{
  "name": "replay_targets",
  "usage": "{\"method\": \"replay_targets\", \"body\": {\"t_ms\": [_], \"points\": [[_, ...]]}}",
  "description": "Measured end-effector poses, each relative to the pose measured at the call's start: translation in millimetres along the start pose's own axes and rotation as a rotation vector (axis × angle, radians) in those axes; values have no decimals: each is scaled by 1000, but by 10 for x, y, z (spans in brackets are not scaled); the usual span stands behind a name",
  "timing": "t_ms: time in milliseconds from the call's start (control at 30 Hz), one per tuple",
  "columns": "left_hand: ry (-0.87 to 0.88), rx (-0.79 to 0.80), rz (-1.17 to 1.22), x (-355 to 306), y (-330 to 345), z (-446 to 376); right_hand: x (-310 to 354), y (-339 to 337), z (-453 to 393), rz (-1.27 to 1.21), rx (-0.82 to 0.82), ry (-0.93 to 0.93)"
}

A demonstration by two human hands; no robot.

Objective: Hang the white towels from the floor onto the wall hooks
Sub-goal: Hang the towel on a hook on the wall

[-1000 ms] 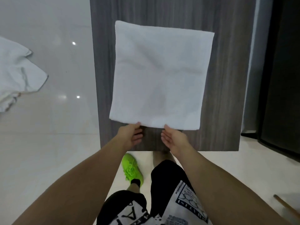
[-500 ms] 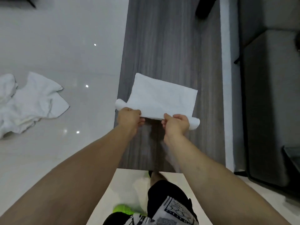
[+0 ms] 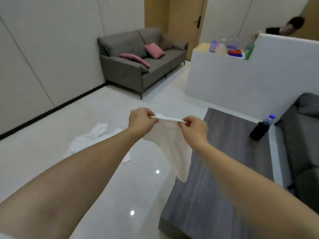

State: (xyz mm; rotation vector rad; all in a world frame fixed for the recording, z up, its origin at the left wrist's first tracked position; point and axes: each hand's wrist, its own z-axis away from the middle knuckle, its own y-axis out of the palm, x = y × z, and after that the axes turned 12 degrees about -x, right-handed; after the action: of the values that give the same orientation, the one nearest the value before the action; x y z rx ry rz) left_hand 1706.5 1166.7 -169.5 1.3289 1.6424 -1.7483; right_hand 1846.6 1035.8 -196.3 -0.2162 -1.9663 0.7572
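Note:
A white towel (image 3: 174, 149) hangs in the air in front of me, above the left edge of the dark wood table (image 3: 215, 187). My left hand (image 3: 140, 120) pinches its top edge on the left, and my right hand (image 3: 194, 128) pinches the same edge on the right. The cloth droops down and to the right between my forearms. More white towels (image 3: 89, 138) lie crumpled on the glossy floor to the left, partly hidden by my left arm. No wall hooks are in view.
A dark bottle (image 3: 260, 128) stands on the table's far right corner. A grey sofa (image 3: 138, 62) with pink cushions stands against the far wall. A white partition (image 3: 241, 80) with bottles behind it is at right, another person beyond it. A grey seat (image 3: 303, 144) borders the table.
Both hands have lifted the towel off the table into the air. My view has swung up from the tabletop to the room.

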Motion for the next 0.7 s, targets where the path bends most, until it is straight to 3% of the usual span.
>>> {"method": "replay_targets", "body": {"t_ms": [133, 300, 433, 700], "points": [[34, -224, -91, 325, -1406, 3, 1235, 394, 386, 25, 33, -358], [-17, -498, -261, 908, -3068, 192, 2643, 960, 1132, -173, 122, -685], [-60, -685, -328, 1376, -4159, 498, 3589, 1363, 1803, -336, 347, -793], [-358, -1008, -409, 2415, -6435, 1525, 5565, 2378, 3648, -587, 687, -991]]}}
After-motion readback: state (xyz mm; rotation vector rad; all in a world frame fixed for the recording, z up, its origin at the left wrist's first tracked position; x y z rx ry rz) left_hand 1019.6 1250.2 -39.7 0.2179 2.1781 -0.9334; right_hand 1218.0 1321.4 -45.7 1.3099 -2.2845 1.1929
